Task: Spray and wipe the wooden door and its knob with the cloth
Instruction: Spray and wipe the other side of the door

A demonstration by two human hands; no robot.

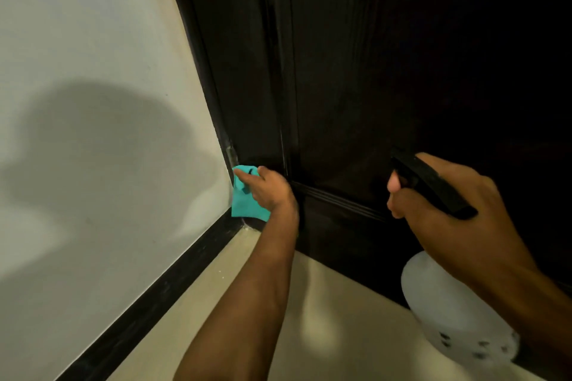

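The door point(356, 71) runs off the top and right picture edges, its right part too dark to make out, and no knob shows. The left hand point(270, 190) covers part of the cloth point(244, 207). The right hand point(439, 198) hides the spray bottle's point(448, 312) neck, and its printed marks are blurred.
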